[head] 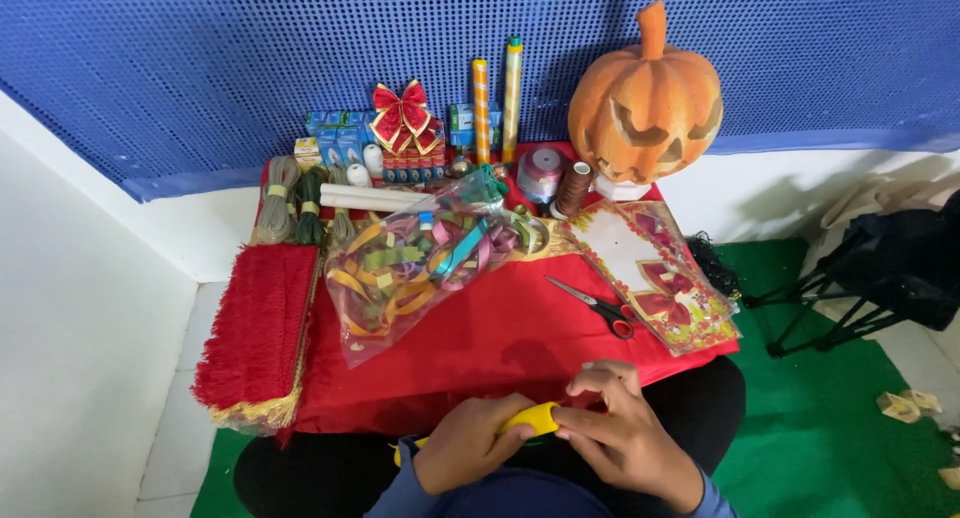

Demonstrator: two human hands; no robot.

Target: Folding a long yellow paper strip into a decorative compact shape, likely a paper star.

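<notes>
My left hand (468, 444) is closed around a small yellow object (533, 418) at the near edge of the red-covered table (500, 348). My right hand (620, 428) meets it from the right, its fingers curled against the yellow object's end. What kind of thing the yellow object is I cannot tell. A pair of scissors with red handles (598, 306) lies on the cloth just beyond my right hand.
A clear bag of coloured ribbons (415, 263) lies mid-table, a flat red-and-gold packet (655, 273) at right, red fringe trim (258, 328) at left. Behind stand an orange carved pumpkin (648, 103), thread spools, a red bow (402, 116), cord hanks and striped tubes. A black stand (870, 278) is at right.
</notes>
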